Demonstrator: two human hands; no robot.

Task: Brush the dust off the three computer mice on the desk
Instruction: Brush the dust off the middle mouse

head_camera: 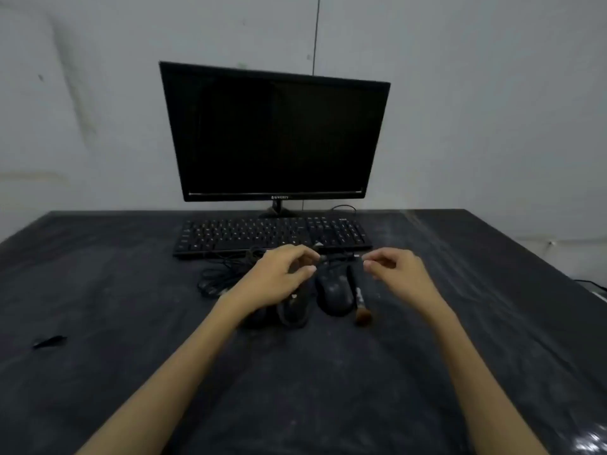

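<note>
Three black mice lie in front of the keyboard. The right mouse (pixel 335 295) is in full view. The middle mouse (pixel 293 311) is partly under my left hand, and only an edge of the left mouse (pixel 258 316) shows beside my left wrist. A dark-handled brush (pixel 359 298) lies just right of the right mouse, its brown bristles toward me. My left hand (pixel 279 280) and my right hand (pixel 399 274) hover above the mice. Each pinches an end of a short stretch of mouse cable (pixel 338 257) held between them.
A black keyboard (pixel 272 236) sits just behind the hands, with a dark monitor (pixel 274 133) beyond it against the wall. Loose cables (pixel 218 277) coil left of the mice. A small black scrap (pixel 49 341) lies at the left on the dusty dark desk (pixel 328 372).
</note>
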